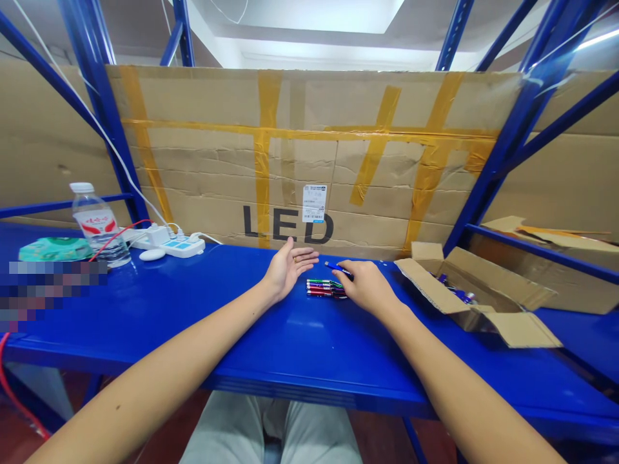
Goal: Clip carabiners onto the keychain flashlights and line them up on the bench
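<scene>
My right hand (pixel 370 283) pinches a slim blue metal tube (pixel 337 268), which looks like a small penlight, just above the table. Below it lies a neat row of similar tubes (pixel 319 288) in green, purple and red, side by side. The right fingers cover the row's right ends. To the left of the row, my left hand (pixel 289 269) rests on its edge at the table, palm turned toward the tubes. Its fingers are stretched out and hold nothing.
An open cardboard box (pixel 483 290) with several blue pieces stands at right. At left are a water bottle (pixel 99 225), a teal packet (pixel 55 249) and a white power strip (pixel 178 245) with cables. A large cardboard panel (pixel 217 167) backs the blue table (pixel 309 348).
</scene>
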`<move>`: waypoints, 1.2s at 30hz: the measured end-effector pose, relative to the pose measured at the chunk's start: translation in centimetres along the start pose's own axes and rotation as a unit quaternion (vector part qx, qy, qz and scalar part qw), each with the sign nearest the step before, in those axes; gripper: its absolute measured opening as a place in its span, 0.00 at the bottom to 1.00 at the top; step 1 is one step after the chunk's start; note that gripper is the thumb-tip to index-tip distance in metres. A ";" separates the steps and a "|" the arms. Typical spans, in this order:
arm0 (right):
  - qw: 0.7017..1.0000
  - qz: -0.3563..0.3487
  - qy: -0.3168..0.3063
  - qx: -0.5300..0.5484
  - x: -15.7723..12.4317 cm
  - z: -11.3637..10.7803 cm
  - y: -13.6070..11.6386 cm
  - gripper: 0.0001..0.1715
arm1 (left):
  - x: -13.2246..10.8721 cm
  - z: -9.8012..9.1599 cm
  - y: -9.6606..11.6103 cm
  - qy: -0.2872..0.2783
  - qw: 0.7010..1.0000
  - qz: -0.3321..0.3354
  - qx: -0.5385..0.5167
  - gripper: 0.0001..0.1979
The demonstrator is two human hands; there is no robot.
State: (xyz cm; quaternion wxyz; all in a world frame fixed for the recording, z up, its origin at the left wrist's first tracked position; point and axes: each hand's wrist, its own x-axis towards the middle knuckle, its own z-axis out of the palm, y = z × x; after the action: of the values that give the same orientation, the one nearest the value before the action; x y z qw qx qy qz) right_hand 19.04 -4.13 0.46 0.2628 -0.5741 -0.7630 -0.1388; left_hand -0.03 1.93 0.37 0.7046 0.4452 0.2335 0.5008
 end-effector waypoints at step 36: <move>1.000 -0.001 -0.020 -0.011 0.0 -0.2 -0.3 0.14 | 0.1 -0.1 -0.3 -0.004 1.000 -0.009 -0.006 0.29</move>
State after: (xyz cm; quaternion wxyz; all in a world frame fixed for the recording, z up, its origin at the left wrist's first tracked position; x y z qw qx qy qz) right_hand 18.78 -4.34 0.62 0.2414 -0.5791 -0.7667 -0.1361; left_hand 0.10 2.00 0.05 0.7125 0.4409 0.2315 0.4943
